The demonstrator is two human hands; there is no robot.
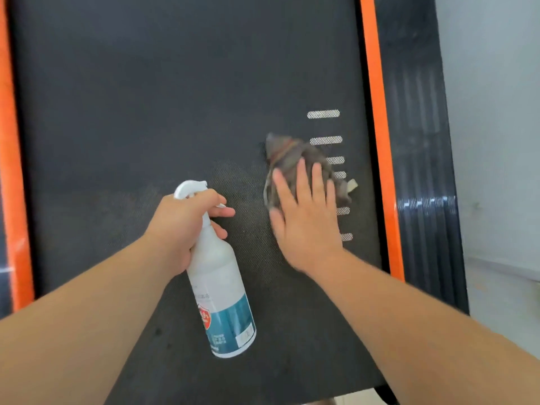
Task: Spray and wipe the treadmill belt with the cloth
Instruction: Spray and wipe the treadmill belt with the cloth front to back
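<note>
Forearms: both bare, reaching from the bottom edge out over the belt.
Spray bottle (pixel 222 287): white with a blue-green label, tilted, its base toward the person and its trigger head pointing away; it is over the middle of the belt, and whether it touches the belt cannot be told.
Left grip (pixel 187 226): closed round the bottle's neck just under the trigger head, fingers curled round its far side.
Right grip (pixel 306 217): open and flat, fingers straight and slightly spread, palm pressing down on the cloth; its outline is a little blurred.
Cloth (pixel 292 154): grey and crumpled, lying on the right part of the belt, half under the right grip, its far end poking out past the fingertips.
White dashes (pixel 323 114): a printed column just right of the cloth, some partly covered by it.
Belt (pixel 146 97): dark, finely textured, filling most of the view.
Orange strips (pixel 377 127): one along each side of the belt.
Side rail (pixel 420 171): glossy black, ribbed, beyond the right strip.
Floor (pixel 496 141): pale, right of the rail.
</note>
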